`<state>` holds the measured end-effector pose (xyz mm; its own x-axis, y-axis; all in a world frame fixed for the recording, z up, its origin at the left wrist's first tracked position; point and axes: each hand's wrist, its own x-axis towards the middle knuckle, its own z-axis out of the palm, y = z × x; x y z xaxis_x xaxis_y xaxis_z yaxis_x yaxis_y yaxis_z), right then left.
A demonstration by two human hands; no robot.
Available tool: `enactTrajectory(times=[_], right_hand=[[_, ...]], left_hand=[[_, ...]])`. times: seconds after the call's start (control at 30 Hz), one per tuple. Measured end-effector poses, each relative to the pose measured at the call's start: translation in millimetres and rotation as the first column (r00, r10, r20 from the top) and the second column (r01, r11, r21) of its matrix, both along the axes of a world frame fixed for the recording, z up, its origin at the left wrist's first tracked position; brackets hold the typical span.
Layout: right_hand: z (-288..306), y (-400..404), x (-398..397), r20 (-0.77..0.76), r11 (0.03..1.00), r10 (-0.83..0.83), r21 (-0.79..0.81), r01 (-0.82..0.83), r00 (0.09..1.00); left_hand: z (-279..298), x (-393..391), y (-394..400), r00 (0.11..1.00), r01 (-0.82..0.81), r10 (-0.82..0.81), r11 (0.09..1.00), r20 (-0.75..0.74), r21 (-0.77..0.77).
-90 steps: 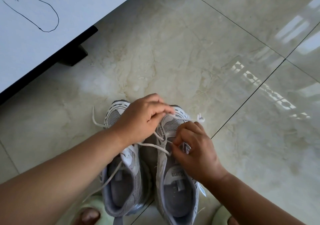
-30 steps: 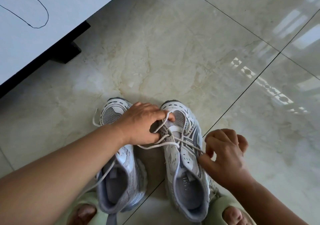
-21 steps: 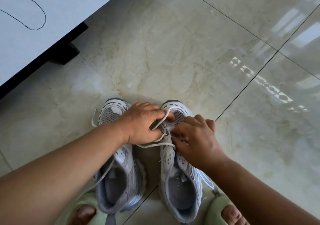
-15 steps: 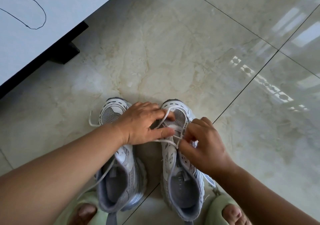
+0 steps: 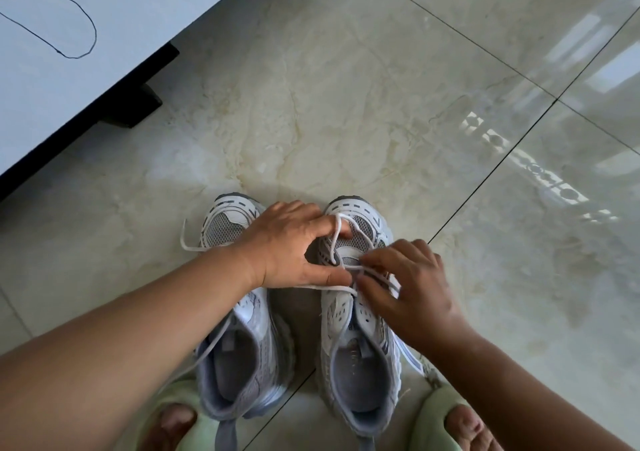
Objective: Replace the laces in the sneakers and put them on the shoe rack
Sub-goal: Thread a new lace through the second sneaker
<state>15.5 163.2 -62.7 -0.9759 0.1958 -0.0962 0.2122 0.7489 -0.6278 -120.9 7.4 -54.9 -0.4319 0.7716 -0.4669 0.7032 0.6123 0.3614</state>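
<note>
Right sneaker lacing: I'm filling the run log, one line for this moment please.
stage: lacing right sneaker | left hand: holds lace | right hand: pinches lace | left sneaker: lace loose

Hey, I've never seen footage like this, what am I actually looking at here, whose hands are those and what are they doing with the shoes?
There is no machine here. The picture comes from a wide-angle camera worn on a person's head, looking forward and down, so the arms reaching in from the bottom are that person's own. Two grey and white sneakers stand side by side on a glossy tiled floor. The left hand rests across the toe end of the right sneaker, with a white lace looped over its index finger. The right hand has its fingers curled at the lace crossings of that shoe, apparently pinching the lace. The left sneaker has a lace trailing loose. The person's feet, in pale green slippers, show at the bottom edge. A white piece of furniture is at the upper left.
</note>
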Motion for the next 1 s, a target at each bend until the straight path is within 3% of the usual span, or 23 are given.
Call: enactTrajectory(times=[0.1, 0.17, 0.43, 0.57, 0.7, 0.8, 0.9, 1.0], right_hand=[[0, -5, -13, 0.005, 0.993, 0.068, 0.099, -0.068, 0.998], [-1, -6, -20, 0.029, 0.993, 0.085, 0.081, -0.087, 0.996], [3, 7, 10, -0.161, 0.961, 0.038, -0.266, -0.08, 0.986], [0, 18, 32, -0.079, 0.942, -0.039, -0.335, 0.011, 0.996], [0, 20, 33, 0.011, 0.927, 0.023, -0.375, -0.017, 1.0], [5, 16, 22, 0.13, 0.869, -0.105, -0.47, 0.155, 0.986], [-2, 15, 6, 0.179, 0.902, -0.221, -0.337, 0.271, 0.959], [-5, 14, -7, 0.168, 0.94, -0.179, -0.261, 0.219, 0.969]], left_hand=[[0, 2, 1, 1.0, -0.007, 0.007, 1.0, -0.015, -0.023], [0, 3, 1, 1.0, -0.01, 0.01, 1.0, -0.014, -0.027], [-2, 1, -3, 1.0, -0.016, 0.015, 1.0, -0.016, -0.017], [-3, 1, -5, 0.998, -0.051, 0.05, 0.998, 0.035, 0.023], [3, 2, -2, 0.999, -0.033, 0.034, 0.999, 0.027, -0.018], [12, 13, -4, 0.982, -0.16, 0.157, 0.987, 0.107, 0.024], [18, 33, -9, 0.948, -0.308, 0.287, 0.938, 0.139, 0.161], [23, 48, -12, 0.947, -0.316, 0.296, 0.926, 0.126, 0.206]])
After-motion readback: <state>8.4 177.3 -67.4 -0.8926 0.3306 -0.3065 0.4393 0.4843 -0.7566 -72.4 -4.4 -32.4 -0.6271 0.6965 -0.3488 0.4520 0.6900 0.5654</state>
